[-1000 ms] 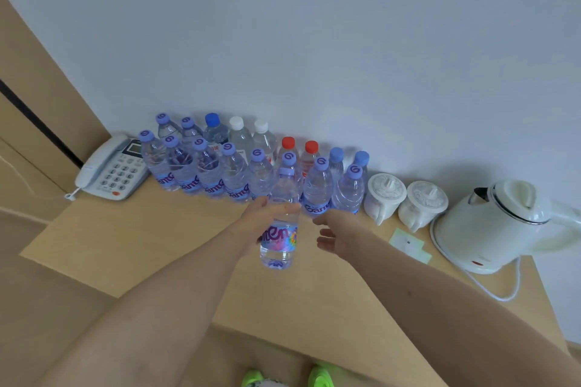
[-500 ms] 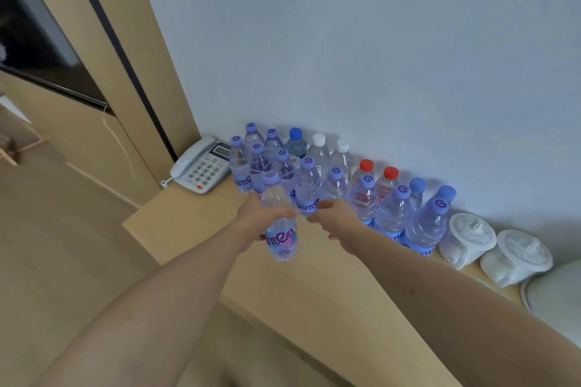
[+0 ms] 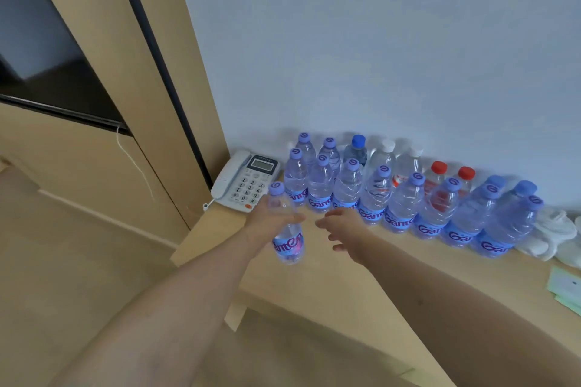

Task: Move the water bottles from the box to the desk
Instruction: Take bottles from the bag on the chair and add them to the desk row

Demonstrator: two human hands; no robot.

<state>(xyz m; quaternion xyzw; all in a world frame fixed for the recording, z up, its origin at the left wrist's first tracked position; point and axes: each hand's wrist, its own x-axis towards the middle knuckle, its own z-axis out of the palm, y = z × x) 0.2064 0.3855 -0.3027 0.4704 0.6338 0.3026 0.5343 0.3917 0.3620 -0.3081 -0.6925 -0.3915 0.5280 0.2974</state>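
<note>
Water bottle (image 3: 287, 229) with a lilac cap and a blue-and-purple label sits upright in the left hand (image 3: 270, 220), whose fingers and thumb curl round its middle, above the near left part of the desk (image 3: 317, 280); whether its base touches the wood cannot be told. At 3 o'clock from that bottle, just apart from it, the right hand (image 3: 344, 226) hovers over the desk with its fingers loosely spread and nothing in them. Beyond both hands, from 12 to 3 o'clock, a front row of lilac-capped bottles (image 3: 405, 207) stands upright and shoulder to shoulder on the desk. Behind that row, against the pale wall (image 3: 377, 41), stand two more lilac-capped bottles, a blue-capped bottle (image 3: 356, 149), two white-capped bottles (image 3: 383, 154), two red-capped bottles (image 3: 437, 176) and further blue-capped ones at the right. At 11 o'clock from the held bottle a white desk telephone (image 3: 246, 181) lies at the desk's far left corner, just beside the first bottles. At the row's right end, around 3 o'clock, blurred white objects (image 3: 553, 232) sit on the desk, and pale green paper (image 3: 566, 286) lies at the frame's right edge.
</note>
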